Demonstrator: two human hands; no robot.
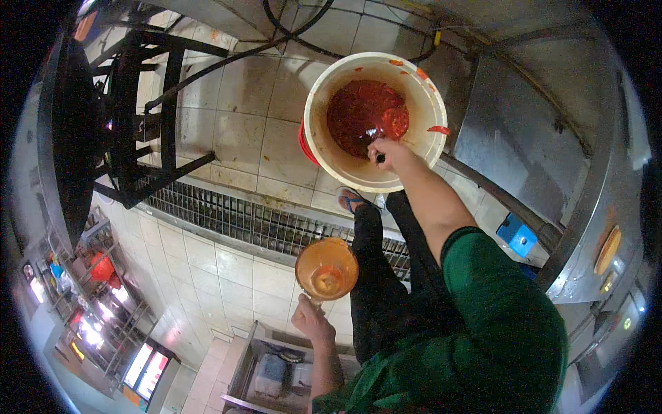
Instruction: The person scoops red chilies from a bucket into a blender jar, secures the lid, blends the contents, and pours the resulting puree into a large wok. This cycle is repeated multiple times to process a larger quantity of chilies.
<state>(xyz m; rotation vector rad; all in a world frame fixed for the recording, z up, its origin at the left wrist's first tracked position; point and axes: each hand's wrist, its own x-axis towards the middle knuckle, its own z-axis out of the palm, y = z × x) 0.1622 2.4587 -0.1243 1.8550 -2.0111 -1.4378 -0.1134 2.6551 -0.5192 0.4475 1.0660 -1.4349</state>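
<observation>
My right hand (388,153) is closed round the dark handle of a ladle (380,159), reaching over the near edge of a deep cream plastic bucket (415,86). Thick, oily red sauce (353,114) lies at the bottom of the bucket. The ladle's head sits at the sauce and is mostly hidden. Red smears cling to the bucket's rim and wall. Lower down, apart from the bucket, my left hand (309,319) grips the handle of a see-through plastic jug (338,252). Its inside is coated orange, with a little residue at the bottom.
A long metal floor grate (234,212) crosses the tiles below the bucket. Black metal frames (172,110) stand at left, and a dark hose (255,52) runs along the floor. At right are a steel counter (586,228) and a blue box (516,234). A steel basin (258,393) is below.
</observation>
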